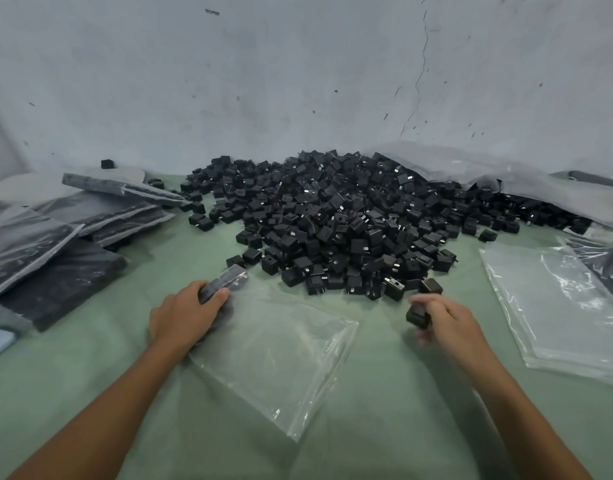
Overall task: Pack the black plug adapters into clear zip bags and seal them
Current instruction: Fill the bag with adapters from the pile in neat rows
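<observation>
- Filled bags (73, 230) lay stacked at far left.
- My left hand (185, 315) clamped fingers and thumb on a corner of the clear zip bag (281, 348), over a row of adapters (225, 281) inside it.
- The pile (339, 216) of black plug adapters sat beyond, against the wall.
- My right hand (443, 317), blurred, curled round a loose adapter (416, 315) just right of the bag. A slack bag mouth could snag its prongs and spill the row.
- Empty bags (558, 306) waited at right.

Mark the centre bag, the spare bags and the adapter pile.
centre bag (281, 344): head view, its flat clear middle.
spare bags (558, 306): head view, middle of the top sheet.
adapter pile (333, 216): head view, centre of the heap.
</observation>
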A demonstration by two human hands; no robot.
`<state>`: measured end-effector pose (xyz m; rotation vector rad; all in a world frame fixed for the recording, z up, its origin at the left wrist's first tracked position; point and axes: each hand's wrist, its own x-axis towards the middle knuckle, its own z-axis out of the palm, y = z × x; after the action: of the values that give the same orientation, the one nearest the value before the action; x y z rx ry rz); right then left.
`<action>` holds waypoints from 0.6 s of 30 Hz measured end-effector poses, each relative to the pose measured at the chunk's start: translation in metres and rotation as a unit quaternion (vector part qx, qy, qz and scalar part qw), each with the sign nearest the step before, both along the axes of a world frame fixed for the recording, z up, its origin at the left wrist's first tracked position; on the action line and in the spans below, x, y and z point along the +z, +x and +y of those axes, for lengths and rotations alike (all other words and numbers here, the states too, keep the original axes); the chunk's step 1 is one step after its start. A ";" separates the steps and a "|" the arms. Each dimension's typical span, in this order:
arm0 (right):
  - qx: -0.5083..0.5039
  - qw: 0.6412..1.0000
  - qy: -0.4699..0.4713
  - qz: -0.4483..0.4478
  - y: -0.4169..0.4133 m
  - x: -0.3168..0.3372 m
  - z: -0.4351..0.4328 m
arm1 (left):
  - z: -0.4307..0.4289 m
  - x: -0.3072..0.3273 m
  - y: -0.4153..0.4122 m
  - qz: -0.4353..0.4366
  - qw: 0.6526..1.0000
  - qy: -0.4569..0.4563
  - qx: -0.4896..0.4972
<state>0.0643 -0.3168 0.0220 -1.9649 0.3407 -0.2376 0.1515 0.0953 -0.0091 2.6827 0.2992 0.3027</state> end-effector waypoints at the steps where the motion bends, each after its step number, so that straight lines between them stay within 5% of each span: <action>1: 0.024 0.997 0.072 0.014 -0.014 0.001 0.009 | -0.001 0.000 0.000 0.003 1.000 0.002 0.000; 5: 0.137 0.961 0.217 0.101 -0.053 -0.001 0.053 | -0.003 0.002 -0.002 0.003 1.000 0.003 0.000; 9: 0.212 0.882 0.388 0.161 -0.049 -0.004 0.098 | -0.004 0.004 -0.004 0.008 1.000 0.006 0.003; 14: 0.209 0.768 0.576 0.185 -0.021 -0.004 0.142 | -0.004 0.006 -0.005 0.010 1.000 0.001 0.005; 18: 0.170 0.747 0.604 0.218 -0.007 -0.013 0.161 | -0.005 0.008 -0.006 0.014 1.000 -0.001 0.004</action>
<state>0.0575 -0.1561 0.0087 -0.7042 0.2991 0.5889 0.1455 0.0904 -0.0011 2.6855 0.3186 0.2672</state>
